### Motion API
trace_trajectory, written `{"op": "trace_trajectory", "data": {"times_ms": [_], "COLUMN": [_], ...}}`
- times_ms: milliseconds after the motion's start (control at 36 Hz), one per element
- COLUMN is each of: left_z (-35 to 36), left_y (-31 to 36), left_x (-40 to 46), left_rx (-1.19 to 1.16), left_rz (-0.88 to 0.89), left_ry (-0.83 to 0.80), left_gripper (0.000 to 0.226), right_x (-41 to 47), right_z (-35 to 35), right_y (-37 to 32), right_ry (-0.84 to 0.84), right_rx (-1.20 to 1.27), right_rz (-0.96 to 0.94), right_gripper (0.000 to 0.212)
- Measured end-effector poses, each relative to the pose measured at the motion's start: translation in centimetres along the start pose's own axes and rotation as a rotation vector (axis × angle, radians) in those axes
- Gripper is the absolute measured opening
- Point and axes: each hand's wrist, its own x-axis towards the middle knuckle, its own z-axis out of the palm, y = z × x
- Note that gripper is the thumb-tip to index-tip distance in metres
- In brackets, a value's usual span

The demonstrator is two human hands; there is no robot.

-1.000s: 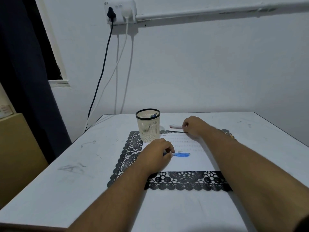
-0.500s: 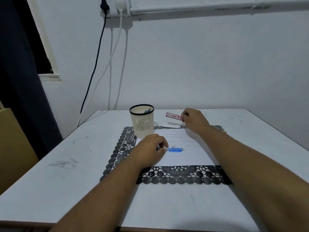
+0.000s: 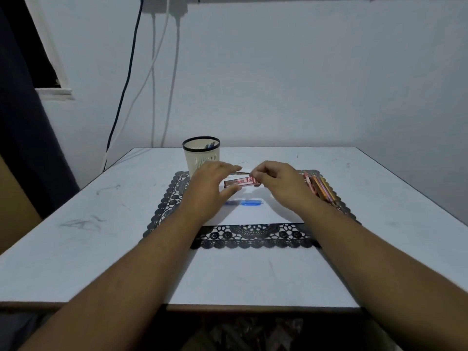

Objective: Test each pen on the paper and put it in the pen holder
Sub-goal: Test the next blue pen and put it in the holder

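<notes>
1. Two hands meet over the paper. The right hand pinches one end of a red case between curled fingertips and thumb, holding it clear of the sheet.
2. The left hand hovers at the case's other end, fingers nearly straight and spread, thumb just under that end. Whether it touches the case I cannot tell; it grips nothing.
3. Just below the fingers, toward the person, a blue pen lies flat on the paper, untouched.
4. Just beyond the left hand stands the holder, upright, with at least one blue pen already inside.
5. Right of the right hand, a bunch of pencils lies on the black lace mat, close to the wrist.
6. Judged from this, testing is partly done: the blue pen and whatever the case holds remain.
7. Risks:
   - The pinch is at one end only, so the case could swing or drop onto the pen below.
   - If the case opens toward the table, small contents could scatter or catch in the lace.
   - A sweep of the left hand away from the person could knock the light holder over.
   - The right wrist, drawing back, could roll the pencils off the mat.
</notes>
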Motion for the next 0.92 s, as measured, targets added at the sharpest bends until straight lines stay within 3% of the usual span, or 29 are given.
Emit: {"op": "trace_trajectory", "data": {"times_ms": [250, 361, 611, 722, 917], "left_z": [-0.1, -0.1, -0.3, -0.3, -0.4], "left_y": [0.1, 0.0, 0.0, 0.3, 0.5], "left_x": [0.0, -0.2, -0.2, -0.3, -0.3], "left_rx": [-0.02, -0.142, -0.22, -0.214, -0.047], "left_rz": [-0.007, -0.084, -0.089, -0.068, -0.033], "left_ry": [0.012, 0.048, -0.005, -0.006, 0.055], "left_gripper": [0.028, 0.022, 0.021, 0.023, 0.022], "right_x": [-1.0, -0.9, -1.0, -1.1, -0.9], "right_z": [0.3, -0.1, -0.4, -0.6, 0.0], "right_y": [-0.6, -0.4, -0.5, -0.7, -0.9], "right_ry": [0.018, -0.055, 0.01, 0.04, 0.047], "right_rx": [0.158, 0.329, 0.24, 0.243, 0.421], "right_rz": [-0.025, -0.017, -0.073, -0.085, 0.134], "right_gripper": [0.012, 0.031, 0.015, 0.018, 0.013]}}
